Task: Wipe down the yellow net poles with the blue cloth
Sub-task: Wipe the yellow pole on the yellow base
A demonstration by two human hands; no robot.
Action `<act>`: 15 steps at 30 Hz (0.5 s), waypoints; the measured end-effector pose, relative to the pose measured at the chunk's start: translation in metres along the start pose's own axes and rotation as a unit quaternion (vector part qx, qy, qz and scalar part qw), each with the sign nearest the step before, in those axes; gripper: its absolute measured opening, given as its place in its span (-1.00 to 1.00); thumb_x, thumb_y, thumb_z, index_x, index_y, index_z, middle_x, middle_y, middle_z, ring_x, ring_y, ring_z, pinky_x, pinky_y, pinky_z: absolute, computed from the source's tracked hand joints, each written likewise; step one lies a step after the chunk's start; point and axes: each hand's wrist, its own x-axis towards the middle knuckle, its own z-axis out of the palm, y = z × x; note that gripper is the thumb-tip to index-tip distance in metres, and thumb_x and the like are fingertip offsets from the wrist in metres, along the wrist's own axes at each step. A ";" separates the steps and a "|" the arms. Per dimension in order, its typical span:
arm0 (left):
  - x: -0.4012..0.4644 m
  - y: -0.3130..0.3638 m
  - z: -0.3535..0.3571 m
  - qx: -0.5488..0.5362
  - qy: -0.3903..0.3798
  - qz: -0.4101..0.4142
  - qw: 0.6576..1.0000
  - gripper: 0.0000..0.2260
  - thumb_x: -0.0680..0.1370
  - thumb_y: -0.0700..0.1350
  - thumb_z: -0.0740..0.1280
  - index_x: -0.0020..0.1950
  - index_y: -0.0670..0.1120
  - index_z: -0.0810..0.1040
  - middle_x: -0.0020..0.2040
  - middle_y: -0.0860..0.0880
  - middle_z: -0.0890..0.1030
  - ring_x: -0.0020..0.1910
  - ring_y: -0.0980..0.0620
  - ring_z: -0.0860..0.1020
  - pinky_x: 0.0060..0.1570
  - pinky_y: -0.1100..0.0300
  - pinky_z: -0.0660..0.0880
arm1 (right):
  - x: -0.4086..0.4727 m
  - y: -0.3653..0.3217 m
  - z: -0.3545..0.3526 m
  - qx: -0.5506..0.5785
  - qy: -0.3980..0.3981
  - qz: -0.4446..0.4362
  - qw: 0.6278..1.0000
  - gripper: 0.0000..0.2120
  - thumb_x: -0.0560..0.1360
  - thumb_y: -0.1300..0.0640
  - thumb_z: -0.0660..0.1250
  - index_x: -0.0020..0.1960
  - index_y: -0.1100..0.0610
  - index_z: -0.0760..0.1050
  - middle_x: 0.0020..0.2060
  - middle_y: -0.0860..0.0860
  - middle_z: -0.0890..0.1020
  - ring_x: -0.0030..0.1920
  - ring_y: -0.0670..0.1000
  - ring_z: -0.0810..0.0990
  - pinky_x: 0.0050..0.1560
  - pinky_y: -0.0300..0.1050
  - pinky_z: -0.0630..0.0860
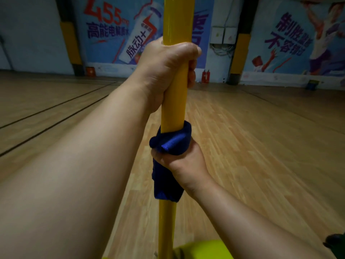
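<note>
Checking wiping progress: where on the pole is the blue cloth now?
In the head view, the blue cloth wraps the yellow pole at lower centre, gripped by the right hand, just below the left hand.

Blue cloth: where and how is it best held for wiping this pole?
Hold the blue cloth at its middle, wrapped round the upright yellow pole, coming from the near right as the right hand does. The left hand grips higher; the round shaft suits an encircling grip.

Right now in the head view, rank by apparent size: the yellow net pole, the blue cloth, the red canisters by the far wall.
1. yellow net pole
2. blue cloth
3. red canisters, distant, so true size is unsure
</note>
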 end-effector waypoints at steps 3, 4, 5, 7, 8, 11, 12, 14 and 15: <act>-0.014 -0.013 0.004 0.036 0.017 -0.029 0.999 -0.90 0.55 -0.26 0.39 -0.03 -0.15 0.48 -0.33 -0.02 0.57 -0.39 0.05 0.56 -0.31 0.14 0.57 | 0.002 -0.007 -0.002 -0.021 0.000 0.004 1.000 -0.53 0.35 0.28 0.61 0.21 0.14 0.56 -0.01 0.09 0.73 -0.01 0.06 0.74 0.01 0.04 0.71; -0.018 -0.015 0.005 0.035 0.025 -0.039 0.998 -0.89 0.55 -0.27 0.39 -0.03 -0.16 0.47 -0.33 -0.03 0.55 -0.40 0.04 0.55 -0.33 0.14 0.56 | 0.002 -0.010 -0.001 -0.022 0.009 0.005 1.000 -0.52 0.34 0.27 0.62 0.21 0.14 0.56 -0.02 0.09 0.73 -0.02 0.07 0.74 0.01 0.06 0.71; -0.020 -0.016 0.006 0.030 0.032 -0.045 0.998 -0.88 0.54 -0.28 0.39 -0.03 -0.16 0.46 -0.35 -0.04 0.55 -0.42 0.04 0.54 -0.35 0.14 0.55 | 0.003 -0.014 0.000 -0.025 0.016 0.003 1.000 -0.50 0.33 0.25 0.63 0.21 0.13 0.55 -0.03 0.09 0.73 -0.02 0.10 0.74 0.02 0.12 0.71; -0.021 -0.015 0.006 0.022 0.034 -0.047 0.998 -0.88 0.54 -0.30 0.39 -0.05 -0.17 0.46 -0.37 -0.04 0.54 -0.45 0.03 0.53 -0.37 0.15 0.54 | 0.007 -0.026 0.003 -0.039 0.026 -0.017 0.999 -0.44 0.28 0.18 0.65 0.22 0.09 0.54 -0.01 0.07 0.73 -0.01 0.09 0.74 0.03 0.16 0.70; -0.021 -0.013 0.006 0.026 0.027 -0.044 0.998 -0.88 0.54 -0.30 0.39 -0.05 -0.17 0.46 -0.36 -0.04 0.55 -0.44 0.03 0.54 -0.36 0.16 0.54 | 0.010 -0.031 0.003 -0.050 0.030 -0.033 0.998 -0.42 0.26 0.15 0.66 0.22 0.07 0.53 -0.01 0.03 0.72 -0.01 0.04 0.73 0.04 0.12 0.70; -0.021 -0.012 0.001 0.039 -0.007 -0.043 0.998 -0.86 0.55 -0.26 0.39 0.04 -0.20 0.46 -0.33 -0.03 0.57 -0.39 0.05 0.58 -0.28 0.21 0.57 | 0.011 -0.037 0.003 -0.073 0.032 -0.065 0.995 -0.41 0.27 0.15 0.66 0.23 0.03 0.51 0.00 -0.01 0.72 -0.01 -0.04 0.72 0.05 0.05 0.70; -0.021 -0.013 -0.001 0.036 -0.017 -0.045 0.998 -0.86 0.55 -0.25 0.39 0.05 -0.20 0.46 -0.33 -0.02 0.58 -0.37 0.05 0.58 -0.27 0.20 0.58 | 0.010 -0.034 0.003 -0.073 0.032 -0.069 0.994 -0.41 0.28 0.16 0.66 0.24 0.04 0.51 0.01 0.00 0.72 0.00 -0.03 0.73 0.05 0.07 0.70; -0.022 -0.014 -0.002 0.030 -0.029 -0.048 0.998 -0.90 0.55 -0.24 0.38 -0.02 -0.18 0.47 -0.32 -0.03 0.58 -0.36 0.04 0.58 -0.25 0.19 0.58 | 0.007 -0.027 0.003 -0.062 0.037 -0.074 0.995 -0.43 0.30 0.18 0.65 0.25 0.07 0.51 0.00 0.03 0.72 0.00 0.01 0.73 0.03 0.08 0.70; -0.023 -0.016 -0.002 0.024 -0.029 -0.051 0.998 -0.91 0.56 -0.23 0.38 -0.05 -0.17 0.48 -0.32 -0.04 0.58 -0.37 0.03 0.58 -0.26 0.18 0.58 | 0.005 -0.022 0.004 -0.054 0.042 -0.076 0.995 -0.44 0.31 0.18 0.64 0.24 0.07 0.52 0.00 0.03 0.72 -0.01 0.01 0.73 0.01 0.04 0.71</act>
